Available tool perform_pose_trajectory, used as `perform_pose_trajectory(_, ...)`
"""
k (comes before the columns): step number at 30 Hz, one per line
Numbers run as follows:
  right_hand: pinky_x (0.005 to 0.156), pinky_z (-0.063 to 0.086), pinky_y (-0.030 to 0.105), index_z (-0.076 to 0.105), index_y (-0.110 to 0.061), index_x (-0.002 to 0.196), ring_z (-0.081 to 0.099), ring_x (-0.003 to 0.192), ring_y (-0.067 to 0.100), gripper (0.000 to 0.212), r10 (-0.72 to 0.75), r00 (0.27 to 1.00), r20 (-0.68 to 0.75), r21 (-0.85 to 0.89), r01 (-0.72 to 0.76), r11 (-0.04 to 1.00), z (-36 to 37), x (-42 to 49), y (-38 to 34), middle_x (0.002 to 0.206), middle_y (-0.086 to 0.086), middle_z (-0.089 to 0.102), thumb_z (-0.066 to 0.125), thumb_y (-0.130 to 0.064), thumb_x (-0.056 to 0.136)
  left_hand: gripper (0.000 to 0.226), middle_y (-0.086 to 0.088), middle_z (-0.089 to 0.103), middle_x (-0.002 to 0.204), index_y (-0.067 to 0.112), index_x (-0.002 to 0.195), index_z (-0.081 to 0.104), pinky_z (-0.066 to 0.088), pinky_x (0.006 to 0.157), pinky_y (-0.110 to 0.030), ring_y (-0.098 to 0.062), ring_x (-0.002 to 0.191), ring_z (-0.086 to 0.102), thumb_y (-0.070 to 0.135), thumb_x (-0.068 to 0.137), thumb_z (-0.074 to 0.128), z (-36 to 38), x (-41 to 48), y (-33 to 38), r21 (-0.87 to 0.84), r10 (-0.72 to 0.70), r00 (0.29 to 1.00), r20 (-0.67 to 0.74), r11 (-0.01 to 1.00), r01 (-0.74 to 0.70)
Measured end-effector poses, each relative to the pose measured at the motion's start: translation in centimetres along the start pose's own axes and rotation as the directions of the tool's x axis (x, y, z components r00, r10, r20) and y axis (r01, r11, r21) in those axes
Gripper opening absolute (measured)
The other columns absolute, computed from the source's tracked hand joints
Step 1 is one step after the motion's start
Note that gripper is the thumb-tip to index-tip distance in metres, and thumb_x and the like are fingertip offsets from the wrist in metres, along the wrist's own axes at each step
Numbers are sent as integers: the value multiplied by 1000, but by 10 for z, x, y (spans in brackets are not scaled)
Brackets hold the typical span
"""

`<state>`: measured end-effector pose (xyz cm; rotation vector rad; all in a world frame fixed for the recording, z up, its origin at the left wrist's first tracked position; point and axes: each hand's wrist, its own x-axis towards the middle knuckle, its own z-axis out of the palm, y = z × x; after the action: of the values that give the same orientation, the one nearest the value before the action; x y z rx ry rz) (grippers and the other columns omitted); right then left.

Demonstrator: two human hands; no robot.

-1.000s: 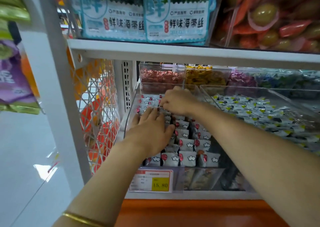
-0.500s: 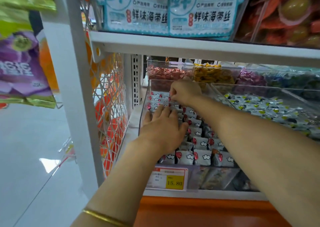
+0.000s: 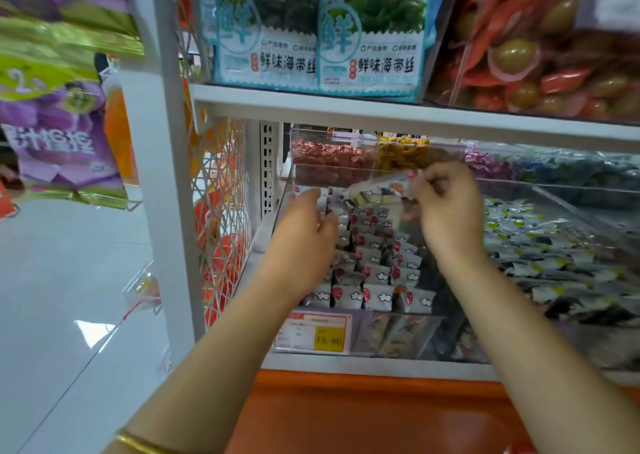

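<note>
Clear acrylic bin (image 3: 367,336) holds rows of white cloud-print packets (image 3: 375,273) under flat-fingered left hand (image 3: 304,242); right hand (image 3: 446,208) pinches blurry clear bag (image 3: 377,190), raised just left of it.

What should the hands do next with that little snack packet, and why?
Probably the right hand should lower the packet it pinches into the back of the clear bin, next to the left hand. The packet hangs above the bin, while the other packets stand in neat rows below it.
</note>
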<state>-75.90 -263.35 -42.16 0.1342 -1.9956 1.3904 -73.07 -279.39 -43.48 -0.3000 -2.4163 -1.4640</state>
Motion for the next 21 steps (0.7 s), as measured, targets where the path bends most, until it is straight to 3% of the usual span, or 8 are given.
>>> perform_pose_trajectory(2,50,54,27,50,-17,81,65,62,24,16,169,985,31,210,-172,963,-15,-18,-3,83,6,63,52,-7,94,44,12,50,94,15,142,33,41,57,-9,-5,78,54,23,99,41,0,-9,2,-63,-40,999,29,997,41)
perform_pose_trajectory(4,48,53,23,53,-10,83,64,59,19,12,278,955,103,350,-296,888,-23,-32,-5,82,10,62,51,-5,94,40,4,57,113,13,137,41,50,75,-22,-16,99,60,24,99,41,0,-15,3,-145,-84,996,38,986,89)
perform_pose_trajectory(6,50,54,23,55,-7,83,63,57,14,11,313,938,149,408,-347,844,-27,-41,-6,80,11,61,51,-4,93,27,-6,65,106,9,119,56,55,83,-34,-21,94,64,20,98,43,1,-18,4,-240,-121,991,47,962,129)
perform_pose_trajectory(9,53,54,23,58,-3,86,65,59,14,8,332,921,203,497,-389,776,-31,-49,-6,81,11,61,53,-4,92,21,-7,68,86,7,99,64,58,73,-29,-17,79,67,19,97,47,2,-17,1,-378,-180,982,50,907,185)
perform_pose_trajectory(12,57,55,23,62,0,92,68,65,17,8,360,882,305,611,-471,636,-34,-50,-4,85,12,64,56,-2,86,22,-1,69,67,6,90,65,55,63,-18,-9,66,67,25,93,52,0,-13,-3,-587,-248,966,70,773,241)
perform_pose_trajectory(15,59,55,22,63,2,97,69,69,19,21,332,860,387,655,-510,557,-35,-48,-3,84,13,68,60,-4,77,23,-1,62,60,6,86,61,54,58,-18,-10,58,61,29,83,62,-1,-9,-5,-813,-299,938,175,493,309)
perform_pose_trajectory(18,60,56,22,63,2,98,70,70,18,30,319,849,420,671,-528,520,-34,-48,-3,79,10,71,62,-6,69,25,-3,51,65,11,87,56,52,54,-19,-11,55,54,30,75,67,-2,-6,-5,-905,-339,905,257,243,348)
perform_pose_trajectory(21,55,55,22,63,0,97,69,63,16,25,354,864,357,652,-502,568,-34,-48,-2,71,6,70,63,-2,72,17,-2,49,66,11,85,54,52,52,-19,-10,53,53,27,86,61,-2,-6,-6,-915,-364,907,213,251,316)
